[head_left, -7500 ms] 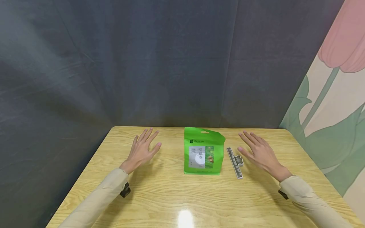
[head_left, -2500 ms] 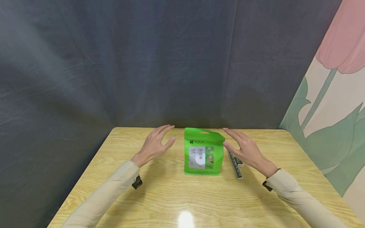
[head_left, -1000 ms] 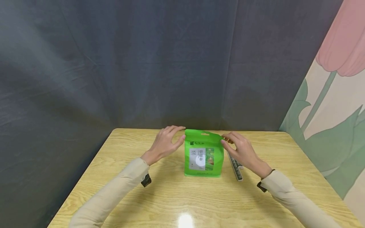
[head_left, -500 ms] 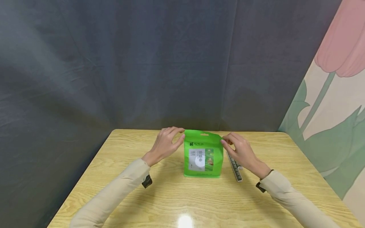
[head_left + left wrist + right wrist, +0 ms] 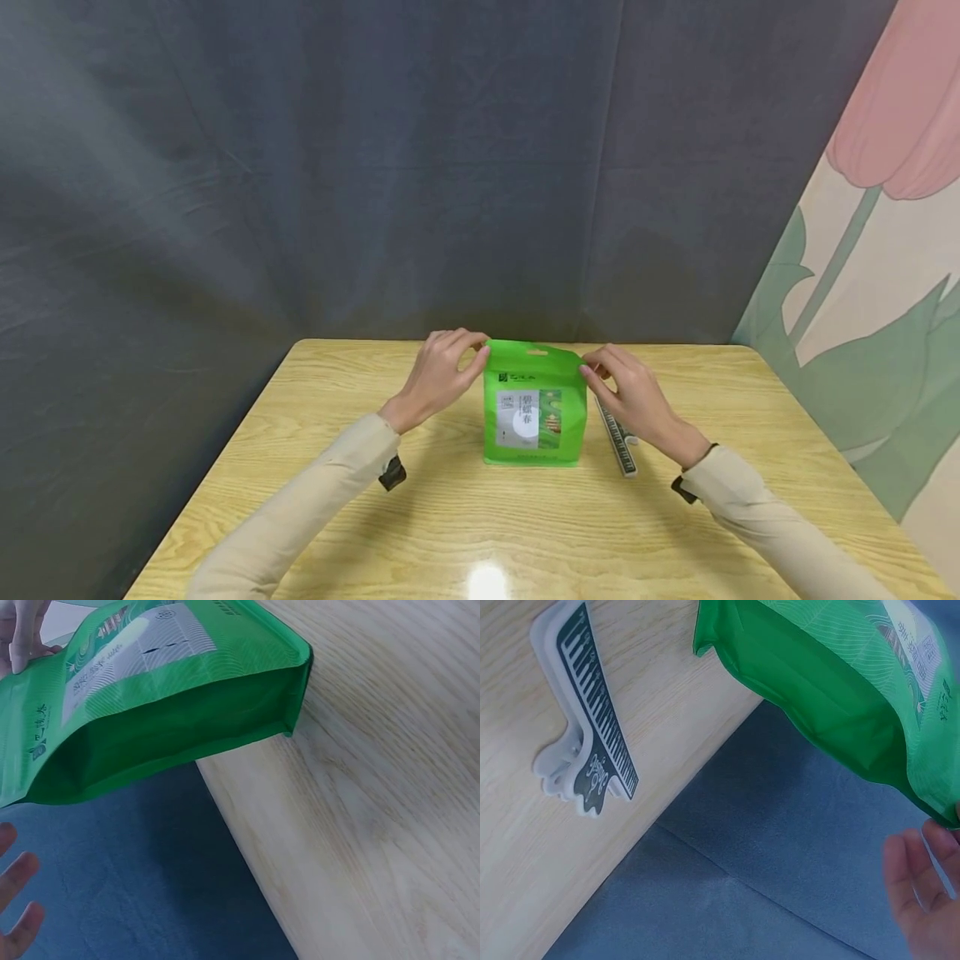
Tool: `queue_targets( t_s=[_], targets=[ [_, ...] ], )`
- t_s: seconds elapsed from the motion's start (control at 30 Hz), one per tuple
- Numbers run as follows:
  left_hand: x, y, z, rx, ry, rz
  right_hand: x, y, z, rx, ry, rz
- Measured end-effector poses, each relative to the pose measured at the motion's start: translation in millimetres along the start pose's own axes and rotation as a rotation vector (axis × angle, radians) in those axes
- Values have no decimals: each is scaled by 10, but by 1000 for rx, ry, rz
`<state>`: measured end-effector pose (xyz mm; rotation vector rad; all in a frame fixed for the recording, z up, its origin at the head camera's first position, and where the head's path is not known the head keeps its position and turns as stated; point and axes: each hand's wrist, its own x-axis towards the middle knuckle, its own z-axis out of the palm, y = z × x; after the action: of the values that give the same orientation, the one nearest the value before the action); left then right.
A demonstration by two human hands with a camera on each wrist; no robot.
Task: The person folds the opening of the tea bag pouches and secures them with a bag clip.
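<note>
Location: indoor tabletop station, room type not determinable. Indicators: wood-grain table (image 5: 450,525); dark curtain (image 5: 450,167) along its far and left sides; wall (image 5: 900,258) at right bearing a large pink tulip (image 5: 877,125).

Room to pass in front of the green bag (image 5: 536,421), over bare tabletop (image 5: 450,525) between both sleeves (image 5: 300,504); more far left of it. Its upper left corner: blocked by left hand (image 5: 441,371). Upper right: right hand (image 5: 630,393). Just right of it: piano-key clip (image 5: 620,450), low obstacle. Behind it: dark curtain (image 5: 450,183).
</note>
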<state>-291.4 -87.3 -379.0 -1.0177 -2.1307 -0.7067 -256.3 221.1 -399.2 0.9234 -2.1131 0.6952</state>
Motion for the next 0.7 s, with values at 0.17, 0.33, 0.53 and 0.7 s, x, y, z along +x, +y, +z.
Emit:
queue_targets(
  t_s=[0.17,0.33,0.53,0.7],
  targets=[
    [56,31,3,12,-10,16,7,2,5,-1,1,-7],
    [100,67,14,23,-33,30,1,3,11,-5,-3,-4],
    [164,123,25,33,-62,45,9,3,9,-6,-1,3],
    [210,176,47,45,-74,61,12,3,10,1,7,-7]
  ],
)
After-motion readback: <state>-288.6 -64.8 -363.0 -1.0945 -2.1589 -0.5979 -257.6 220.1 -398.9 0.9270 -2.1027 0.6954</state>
